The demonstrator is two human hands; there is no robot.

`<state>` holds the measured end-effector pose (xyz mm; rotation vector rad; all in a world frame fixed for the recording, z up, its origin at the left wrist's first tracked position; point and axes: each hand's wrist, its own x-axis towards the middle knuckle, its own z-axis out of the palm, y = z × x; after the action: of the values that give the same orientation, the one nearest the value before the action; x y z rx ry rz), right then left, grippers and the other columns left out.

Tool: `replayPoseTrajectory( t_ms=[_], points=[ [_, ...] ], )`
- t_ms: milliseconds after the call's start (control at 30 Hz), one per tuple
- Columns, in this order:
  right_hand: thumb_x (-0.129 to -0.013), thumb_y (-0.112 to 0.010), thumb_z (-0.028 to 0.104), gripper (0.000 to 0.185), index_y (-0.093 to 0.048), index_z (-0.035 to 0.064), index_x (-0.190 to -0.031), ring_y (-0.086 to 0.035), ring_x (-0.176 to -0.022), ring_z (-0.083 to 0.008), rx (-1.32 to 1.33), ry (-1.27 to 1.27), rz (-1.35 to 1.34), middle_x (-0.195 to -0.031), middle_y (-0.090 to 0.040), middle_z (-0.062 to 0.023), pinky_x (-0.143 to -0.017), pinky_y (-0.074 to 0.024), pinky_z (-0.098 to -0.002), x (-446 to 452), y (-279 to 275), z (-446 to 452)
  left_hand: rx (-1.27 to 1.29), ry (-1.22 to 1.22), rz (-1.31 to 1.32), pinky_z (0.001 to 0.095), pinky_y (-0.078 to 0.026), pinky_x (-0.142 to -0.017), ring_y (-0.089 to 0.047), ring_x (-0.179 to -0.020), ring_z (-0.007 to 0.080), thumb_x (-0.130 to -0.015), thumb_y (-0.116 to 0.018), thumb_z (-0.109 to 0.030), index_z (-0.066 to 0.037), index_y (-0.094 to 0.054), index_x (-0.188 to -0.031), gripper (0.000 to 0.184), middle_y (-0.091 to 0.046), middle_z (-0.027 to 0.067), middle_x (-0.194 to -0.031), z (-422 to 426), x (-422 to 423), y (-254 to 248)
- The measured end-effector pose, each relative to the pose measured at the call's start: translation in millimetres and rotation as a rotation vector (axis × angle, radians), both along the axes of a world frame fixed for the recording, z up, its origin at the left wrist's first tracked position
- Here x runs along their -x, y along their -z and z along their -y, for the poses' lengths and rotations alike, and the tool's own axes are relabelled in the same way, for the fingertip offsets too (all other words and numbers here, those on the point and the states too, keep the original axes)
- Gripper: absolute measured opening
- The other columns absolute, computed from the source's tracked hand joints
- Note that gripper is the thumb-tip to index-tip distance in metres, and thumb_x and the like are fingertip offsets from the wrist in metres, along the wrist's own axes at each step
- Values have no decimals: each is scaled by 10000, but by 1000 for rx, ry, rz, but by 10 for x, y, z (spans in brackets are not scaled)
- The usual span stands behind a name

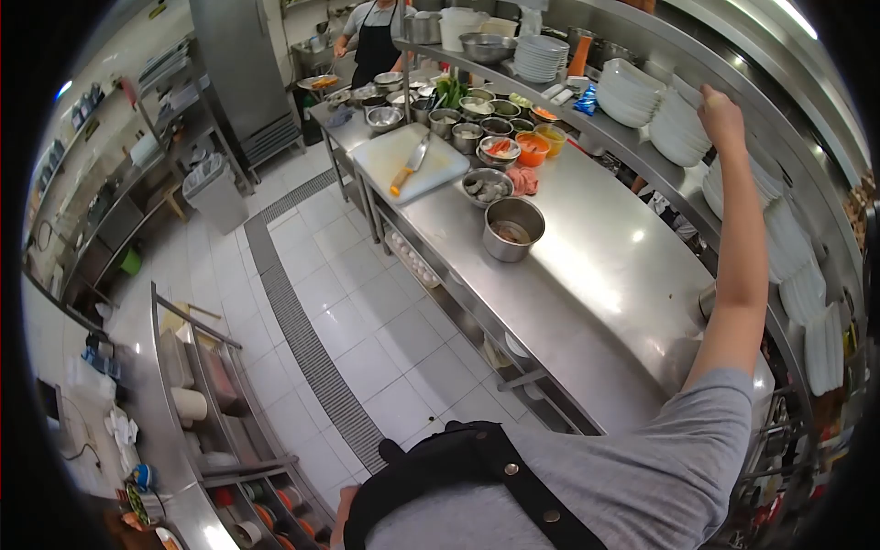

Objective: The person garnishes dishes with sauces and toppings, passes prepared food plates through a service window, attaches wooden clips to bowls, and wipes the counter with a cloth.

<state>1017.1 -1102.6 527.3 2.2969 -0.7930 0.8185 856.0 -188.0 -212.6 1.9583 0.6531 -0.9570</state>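
My right arm is stretched out to the upper shelf. There my right hand (721,119) is closed at the upper rim of a white bowl (683,128) in a stacked row; the fingertips are partly hidden. More stacked white bowls (630,93) stand just left of it. Of my left side only a bit of skin (345,510) shows beside the black apron, low in the view, and its fingers are hidden. On the steel counter below sit a metal pot (513,229) with some contents and a metal bowl (487,187) of greyish pieces.
A knife (411,165) lies on a white cutting board (411,163) at the counter's left edge. Several ingredient bowls (467,135) stand behind it. A co-worker in a black apron (374,44) stands at the far end. A floor drain (307,312) runs along the aisle.
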Motion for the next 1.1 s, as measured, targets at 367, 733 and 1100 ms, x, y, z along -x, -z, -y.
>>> replayPoseTrajectory(
  t_ms=[367,733,1100],
  points=[
    [-826,-565,143,141,-539,79,-948,-629,-699,-343,-354,-664,-116,-770,-647,-148,-607,-494,-444,-625,1618,-2157,3,-202,44,293,-410,-402,-559,-534,173,-799,-667,-207,1,-629,-964,269,-598,87,-701,515,-507,-290],
    [-793,-510,86,150,-603,26,-895,-658,-799,-338,-542,-658,-452,-830,-660,-177,-693,-525,-426,-2559,4575,-2742,2,-547,38,270,-416,-427,-607,-617,190,-827,-653,-213,-30,-594,-1055,298,-612,74,-797,474,625,-631],
    [-836,-495,97,155,-636,34,-853,-656,-841,-338,-682,-488,-402,-921,-655,-193,-707,-535,-415,-3047,5243,-2698,-48,-720,-282,363,-460,-468,-618,-596,221,-834,-629,-192,-52,-652,-939,176,-620,91,-725,455,2289,-589]
  ],
)
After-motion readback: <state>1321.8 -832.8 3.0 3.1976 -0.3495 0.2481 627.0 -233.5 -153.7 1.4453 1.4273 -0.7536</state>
